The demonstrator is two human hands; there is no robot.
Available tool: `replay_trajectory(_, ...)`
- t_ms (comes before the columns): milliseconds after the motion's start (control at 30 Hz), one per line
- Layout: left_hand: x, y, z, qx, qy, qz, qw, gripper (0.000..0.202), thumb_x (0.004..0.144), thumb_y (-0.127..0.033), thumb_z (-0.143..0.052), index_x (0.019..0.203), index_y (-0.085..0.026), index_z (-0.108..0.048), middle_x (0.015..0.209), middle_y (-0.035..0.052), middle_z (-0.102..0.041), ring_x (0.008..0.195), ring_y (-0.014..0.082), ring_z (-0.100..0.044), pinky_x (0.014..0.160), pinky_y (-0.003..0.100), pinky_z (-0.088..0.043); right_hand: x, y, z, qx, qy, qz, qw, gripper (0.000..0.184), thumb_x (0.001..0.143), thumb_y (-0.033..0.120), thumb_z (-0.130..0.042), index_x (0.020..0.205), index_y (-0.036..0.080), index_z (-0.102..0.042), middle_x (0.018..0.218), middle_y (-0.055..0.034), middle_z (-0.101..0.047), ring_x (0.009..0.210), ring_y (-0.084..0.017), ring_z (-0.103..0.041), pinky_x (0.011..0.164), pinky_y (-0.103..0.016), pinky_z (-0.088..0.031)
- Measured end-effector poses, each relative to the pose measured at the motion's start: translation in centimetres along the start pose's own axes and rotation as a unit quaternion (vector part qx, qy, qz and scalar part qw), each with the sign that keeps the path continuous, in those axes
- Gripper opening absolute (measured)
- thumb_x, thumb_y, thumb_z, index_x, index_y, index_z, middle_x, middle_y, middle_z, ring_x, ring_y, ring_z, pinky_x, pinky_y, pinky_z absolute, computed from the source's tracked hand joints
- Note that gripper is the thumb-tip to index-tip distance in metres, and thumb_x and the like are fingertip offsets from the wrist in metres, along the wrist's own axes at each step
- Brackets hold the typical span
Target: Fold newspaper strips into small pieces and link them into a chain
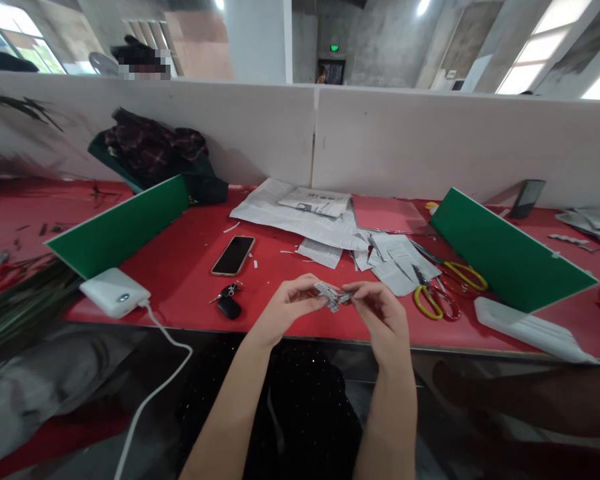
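Both hands meet over the near edge of the red table [190, 267]. My left hand [286, 308] and my right hand [377, 313] each pinch one small folded piece of newspaper [331, 295] between their fingertips. The paper is grey-white with print and sits between the two hands, just above the table edge. Cut newspaper scraps [395, 263] lie right behind the hands. Two pairs of yellow-handled scissors [437, 293] rest to the right of my right hand.
A phone [233, 255] and a car key [227, 303] lie left of the hands. A white power bank [114, 292] with a cable sits at the left edge. Green boards [120, 223] [505, 250] stand on both sides. Larger newspaper sheets [300, 213] lie by the white partition.
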State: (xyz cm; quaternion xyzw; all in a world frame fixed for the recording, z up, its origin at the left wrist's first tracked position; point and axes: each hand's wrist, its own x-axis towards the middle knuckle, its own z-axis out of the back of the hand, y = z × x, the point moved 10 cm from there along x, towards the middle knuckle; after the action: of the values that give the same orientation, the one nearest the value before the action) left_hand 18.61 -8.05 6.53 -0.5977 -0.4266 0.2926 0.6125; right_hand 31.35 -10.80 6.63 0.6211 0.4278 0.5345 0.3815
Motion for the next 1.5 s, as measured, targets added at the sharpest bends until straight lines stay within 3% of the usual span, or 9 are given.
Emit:
replay_trajectory(533, 0.1, 0.3, 0.0, 0.010, -0.011, 0.017, 1.000, 0.014, 0.078, -0.023, -0.059, 0.087, -0.014, -0.065, 0.087, 0.0056, -0.060, 0.077, 0.0144, -0.056, 0.077, 0.030, -0.045, -0.1, 0.3, -0.3, -0.091, 0.007, -0.018, 0.996, 0.006, 0.082, 0.017, -0.051, 0.082, 0.020, -0.056, 0.098, -0.0068, -0.065, 0.087, -0.018, -0.062, 0.080, -0.033, -0.049)
replay_trajectory(800, 0.1, -0.1, -0.2, 0.024, 0.004, -0.009, 1.000, 0.015, 0.080, -0.023, -0.058, 0.091, -0.015, -0.064, 0.093, 0.0066, -0.059, 0.082, 0.0154, -0.058, 0.078, 0.031, -0.047, -0.8, 1.0, 0.5, -0.092, -0.039, 0.041, 0.994, 0.008, 0.081, 0.016, -0.055, 0.086, 0.022, -0.054, 0.094, -0.0052, -0.068, 0.091, -0.019, -0.064, 0.079, -0.034, -0.051)
replay_trajectory(1033, 0.1, -0.4, -0.1, 0.022, -0.003, -0.029, 0.999, 0.011, 0.076, -0.018, -0.061, 0.086, -0.015, -0.064, 0.092, 0.0066, -0.059, 0.087, 0.0164, -0.057, 0.081, 0.031, -0.046, -0.9, 1.4, 0.5, -0.106, -0.038, 0.048, 0.993, 0.006, 0.081, 0.017, -0.055, 0.084, 0.022, -0.054, 0.093, -0.0055, -0.068, 0.090, -0.020, -0.064, 0.081, -0.036, -0.051)
replay_trajectory(1500, 0.2, 1.0, 0.3, 0.007, -0.036, 0.023, 0.999, 0.017, 0.071, -0.019, -0.067, 0.086, -0.015, -0.062, 0.083, 0.0040, -0.063, 0.081, 0.0146, -0.060, 0.078, 0.030, -0.047, -0.7, 0.7, 0.4, -0.100, -0.031, 0.034, 0.994, 0.008, 0.081, 0.016, -0.055, 0.086, 0.021, -0.055, 0.093, -0.0055, -0.067, 0.091, -0.019, -0.064, 0.080, -0.034, -0.051)
